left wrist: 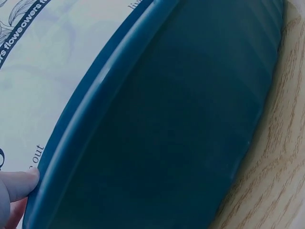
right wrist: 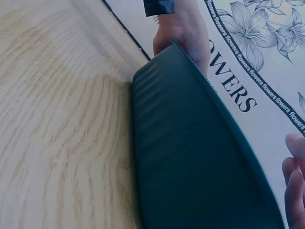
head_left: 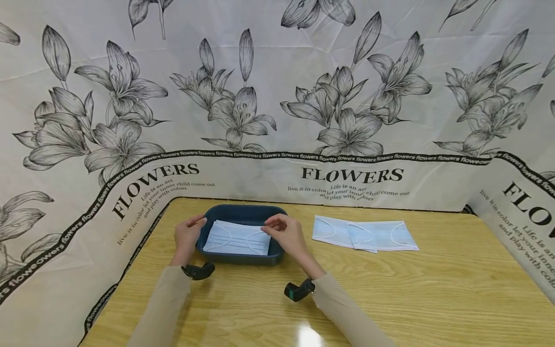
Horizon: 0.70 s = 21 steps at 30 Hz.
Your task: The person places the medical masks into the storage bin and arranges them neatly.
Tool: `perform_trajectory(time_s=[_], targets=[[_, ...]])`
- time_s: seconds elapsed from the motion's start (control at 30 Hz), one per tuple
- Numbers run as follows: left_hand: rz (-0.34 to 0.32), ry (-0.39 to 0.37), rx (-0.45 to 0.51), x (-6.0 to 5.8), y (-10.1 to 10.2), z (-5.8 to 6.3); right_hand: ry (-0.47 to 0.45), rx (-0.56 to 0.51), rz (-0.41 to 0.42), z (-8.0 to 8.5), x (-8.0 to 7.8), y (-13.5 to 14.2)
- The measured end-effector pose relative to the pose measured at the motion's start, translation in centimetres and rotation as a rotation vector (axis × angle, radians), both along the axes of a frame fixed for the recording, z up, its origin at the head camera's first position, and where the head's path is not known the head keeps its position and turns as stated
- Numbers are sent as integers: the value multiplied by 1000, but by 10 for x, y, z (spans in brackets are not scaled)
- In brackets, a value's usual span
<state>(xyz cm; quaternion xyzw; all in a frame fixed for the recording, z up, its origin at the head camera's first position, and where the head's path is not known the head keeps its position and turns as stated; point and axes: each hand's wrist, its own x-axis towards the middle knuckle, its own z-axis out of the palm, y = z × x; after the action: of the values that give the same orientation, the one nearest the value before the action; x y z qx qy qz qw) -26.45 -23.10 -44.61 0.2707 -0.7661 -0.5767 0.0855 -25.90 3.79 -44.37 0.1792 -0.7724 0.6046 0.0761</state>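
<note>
A dark blue plastic basin stands on the table, with light blue face masks lying flat inside it. At its left end my left hand grips the rim; in the left wrist view the thumb lies against the rim. My right hand hovers over the basin's right end, its fingers loosely bent near the upper right corner of the masks. Only its fingers show in the right wrist view, above the rim, and I see nothing held between them.
More face masks lie overlapping on the wooden table, to the right of the basin. A white cloth printed with flowers hangs behind and beside the table. Both wrists wear black devices.
</note>
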Motion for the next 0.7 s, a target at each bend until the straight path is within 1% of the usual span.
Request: perform_trajectory(time_s=[0.13,0.3,0.43,0.53,0.7], targets=[[4,-7,-4,0,0,1,18,24,1,5,3,5],[-2,-8,3,0,1,1,-2,93,-7,12,7,15],[3,1,1,2,2,2,8,123,-3,15,10,26],[14,9,-17,3,4,4,26,141,-9,16,13,35],[12,9,-24,5,5,5,42,180,-48,14,17,51]])
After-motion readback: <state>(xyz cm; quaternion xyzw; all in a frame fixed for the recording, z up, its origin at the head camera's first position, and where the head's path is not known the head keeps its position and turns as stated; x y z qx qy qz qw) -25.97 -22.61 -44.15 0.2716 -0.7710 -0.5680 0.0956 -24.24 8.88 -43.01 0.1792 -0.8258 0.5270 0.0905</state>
